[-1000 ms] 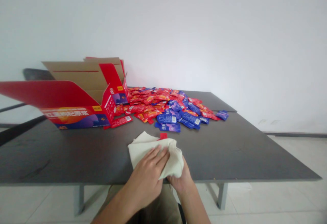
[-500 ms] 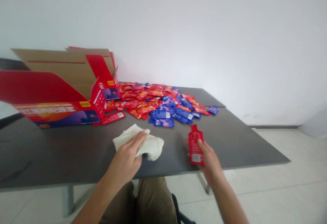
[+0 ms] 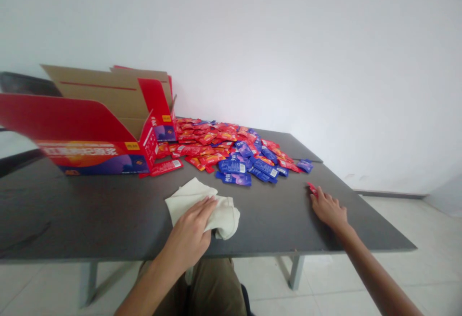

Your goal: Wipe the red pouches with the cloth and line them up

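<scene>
Under my left hand (image 3: pixel 193 229) lies a crumpled off-white cloth (image 3: pixel 191 196), gripped at its near side against the dark tabletop. My right hand (image 3: pixel 329 211) is down at the right part of the table, its fingers closed over a red sachet (image 3: pixel 312 189). Only one end of that sachet shows; the hand covers the rest. Beyond the cloth spreads a heap of red sachets (image 3: pixel 207 137) and blue sachets (image 3: pixel 231 166), the blue ones mostly at its front and right.
An open red carton (image 3: pixel 97 155) stands on the left of the dark table (image 3: pixel 119 220), with a second red carton (image 3: pixel 164 126) behind it. One blue sachet (image 3: pixel 305 165) lies apart at the heap's right. A white wall (image 3: pixel 231 42) rises behind the table.
My right hand has moved right and away from me, lowering the red sachet to the tabletop and turning over it. The left hand stays on the cloth. The view has shifted slightly.
</scene>
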